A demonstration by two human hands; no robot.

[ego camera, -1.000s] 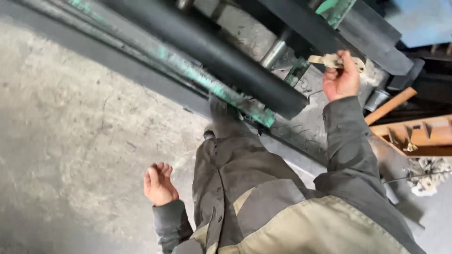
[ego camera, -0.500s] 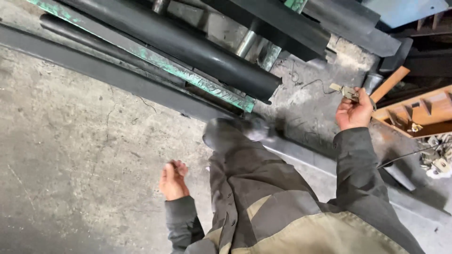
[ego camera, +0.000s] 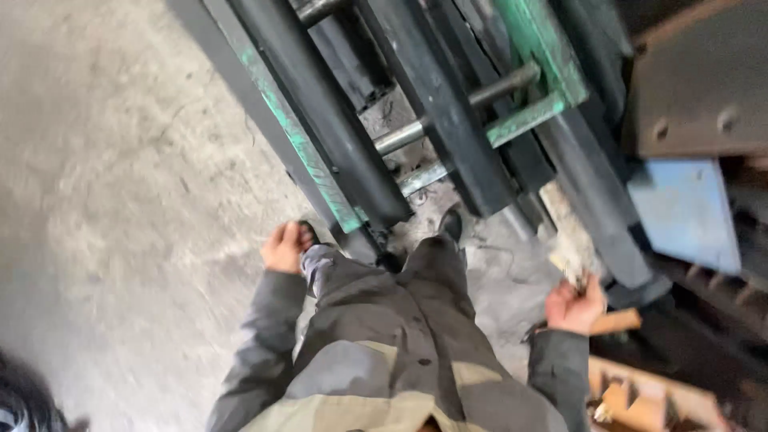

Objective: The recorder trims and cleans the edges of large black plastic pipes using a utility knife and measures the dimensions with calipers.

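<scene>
**Person standing at steel frame, pale object in right hand**

Where the view begins, nearest the camera, a grey and tan work jacket [ego camera: 400, 376] fills the lower centre, with dark trousers [ego camera: 384, 296] below it and two dark shoes, the clearer one [ego camera: 450, 224] planted on gritty ground between the steel members. The left hand [ego camera: 284, 248] hangs beside the left leg, fingers loosely curled and holding nothing. The right hand [ego camera: 574, 308] is raised at the person's right side, fingers closed around a small pale, tan object [ego camera: 574, 260] that sticks up out of the fist; blur prevents telling what kind of object it is.

Just beyond the right hand lies a short length of orange-brown wood [ego camera: 616, 322], and at the lower right corner sits a wooden crate [ego camera: 640, 396] with small pieces inside.

The concrete floor [ego camera: 120, 200] is grey, worn, stained and marked with fine cracks across the whole left half. A dark rounded thing [ego camera: 24, 400] intrudes at the lower left corner; it cannot be identified.

Farther off, long black steel beams [ego camera: 320, 112] run diagonally, edged with chipped green paint [ego camera: 296, 136] and joined by bare metal cross rods [ego camera: 500, 84]. Dust and debris lie between them. At the far right stand a pale blue panel [ego camera: 688, 212] and a rusty brown plate [ego camera: 696, 88] with bolt heads.
</scene>
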